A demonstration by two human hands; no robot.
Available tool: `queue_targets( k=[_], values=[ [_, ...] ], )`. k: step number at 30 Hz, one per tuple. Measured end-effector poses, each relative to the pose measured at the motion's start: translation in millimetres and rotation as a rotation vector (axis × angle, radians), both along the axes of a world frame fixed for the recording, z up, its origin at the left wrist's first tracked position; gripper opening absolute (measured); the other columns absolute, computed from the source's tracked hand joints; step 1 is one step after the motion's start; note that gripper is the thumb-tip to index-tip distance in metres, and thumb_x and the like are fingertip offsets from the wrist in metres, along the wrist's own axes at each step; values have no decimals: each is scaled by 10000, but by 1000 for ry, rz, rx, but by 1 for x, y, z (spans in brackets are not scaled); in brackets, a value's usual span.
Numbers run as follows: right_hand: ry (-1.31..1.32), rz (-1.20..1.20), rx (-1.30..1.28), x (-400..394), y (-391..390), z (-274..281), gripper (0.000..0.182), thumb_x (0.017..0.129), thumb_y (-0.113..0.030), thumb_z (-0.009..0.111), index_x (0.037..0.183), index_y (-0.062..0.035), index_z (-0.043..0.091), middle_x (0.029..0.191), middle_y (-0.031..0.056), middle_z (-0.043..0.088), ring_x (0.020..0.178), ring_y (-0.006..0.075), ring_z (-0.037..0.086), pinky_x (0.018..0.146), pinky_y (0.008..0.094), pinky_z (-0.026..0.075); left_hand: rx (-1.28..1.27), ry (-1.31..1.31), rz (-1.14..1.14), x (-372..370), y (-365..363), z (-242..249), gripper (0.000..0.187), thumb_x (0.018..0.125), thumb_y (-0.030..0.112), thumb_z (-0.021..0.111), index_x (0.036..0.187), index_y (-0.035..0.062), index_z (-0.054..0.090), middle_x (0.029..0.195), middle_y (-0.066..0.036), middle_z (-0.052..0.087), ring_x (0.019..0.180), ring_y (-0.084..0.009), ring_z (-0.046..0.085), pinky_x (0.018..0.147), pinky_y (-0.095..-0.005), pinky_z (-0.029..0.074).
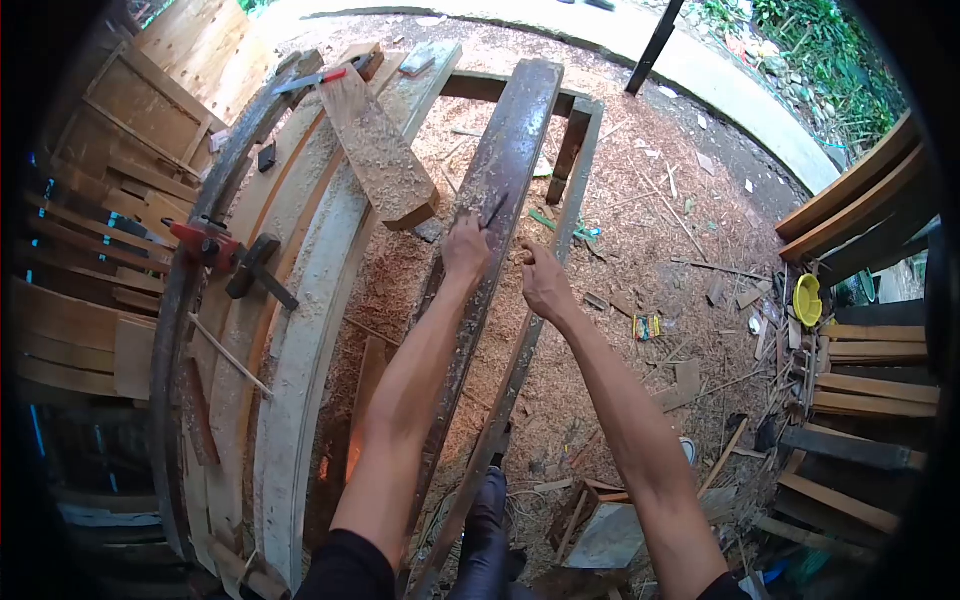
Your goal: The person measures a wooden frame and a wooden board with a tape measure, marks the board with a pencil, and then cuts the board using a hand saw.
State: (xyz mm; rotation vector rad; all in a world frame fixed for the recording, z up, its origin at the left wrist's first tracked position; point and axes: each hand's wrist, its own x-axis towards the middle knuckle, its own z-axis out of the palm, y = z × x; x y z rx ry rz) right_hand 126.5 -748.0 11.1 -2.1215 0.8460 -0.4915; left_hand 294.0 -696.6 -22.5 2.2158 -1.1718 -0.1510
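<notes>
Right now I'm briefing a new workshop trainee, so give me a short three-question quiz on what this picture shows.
1. True or false: the left hand rests on the long dark plank.
2. Multiple choice: where does the right hand sit? A) on the red clamp B) at the dark plank's right edge C) on the yellow bowl
3. Fill in: the ground under the frame is covered in ____.

Key: 1 true; 2 B; 3 sawdust
</notes>
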Motion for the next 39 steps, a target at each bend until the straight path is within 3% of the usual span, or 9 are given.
queue_targets(
  k=[5, 9, 13, 18, 22, 26, 30, 33, 39],
  values=[
    [-166, -387, 402, -74, 58, 47, 376, 936, -215, 545, 1254, -25, 477, 869, 151, 642, 784, 248, 638, 712, 355, 494, -167, 203, -367, -91, 90, 69, 84, 861, 118, 576, 919, 60, 594, 842, -152, 598, 848, -357, 584, 717, -452, 460],
    [-261, -505, 502, -217, 152, 91, 235, 937, -214, 576, 1046, -13, 630, 815, 80, 662, 674, 129, 625, 579, 274, 487, -73, 171, -656, -218, 185, 119, 128, 862, 70, 557, 984, 83, 595, 917, -139, 597, 815, -354, 598, 680, -436, 488],
    [-462, -759, 526, -399, 291, 126, 209, 914, -226, 619, 950, -26, 669, 759, 56, 660, 639, 118, 619, 542, 261, 492, 52, 331, -901, -374, 287, 160, 176, 862, 92, 609, 1034, 57, 609, 913, -133, 624, 776, -308, 635, 672, -388, 505],
    [-485, -1063, 497, -626, 502, 156, 166, 913, -174, 621, 938, -14, 659, 782, 40, 644, 621, 95, 585, 535, 256, 483, 132, 573, -1340, -578, 406, 135, 124, 871, 68, 591, 988, 37, 619, 883, -118, 656, 727, -246, 649, 634, -351, 507],
    [-656, -1454, 537, -758, 666, 180, 194, 904, -192, 635, 974, -14, 664, 772, 14, 647, 613, 74, 566, 548, 243, 449, 259, 619, -1534, -728, 485, 159, 134, 886, 85, 597, 1000, 38, 651, 830, -90, 666, 698, -168, 638, 620, -316, 504],
    [-735, -1559, 510, -835, 794, 182, 224, 884, -232, 660, 1010, -48, 683, 763, 11, 650, 673, 66, 568, 582, 254, 466, 550, 633, -1687, -857, 526, 198, 179, 902, 156, 613, 1032, 40, 653, 827, -72, 664, 693, -139, 638, 627, -289, 507],
    [-709, -1761, 444, -860, 862, 199, 239, 860, -207, 661, 1005, -18, 678, 820, 67, 680, 706, 161, 633, 617, 303, 498, 759, 727, -1796, -960, 562, 215, 223, 908, 159, 616, 1074, 11, 625, 879, -51, 663, 724, -131, 643, 628, -267, 503],
    [-329, -1845, 198, -880, 885, 169, 277, 817, -173, 689, 1036, -4, 670, 942, 177, 686, 852, 314, 666, 745, 395, 503, 938, 758, -1813, -1023, 589, 230, 215, 896, 144, 639, 1068, 17, 619, 869, -42, 645, 747, -100, 621, 655, -245, 491],
    [-304, -1955, 369, -938, 888, 171, 282, 842, -196, 686, 1061, -18, 670, 862, 151, 696, 773, 202, 673, 669, 346, 505, 1005, 888, -1955, -1115, 604, 211, 227, 879, 132, 665, 1066, 14, 612, 867, -27, 643, 728, -93, 603, 664, -238, 485]
  ],
)
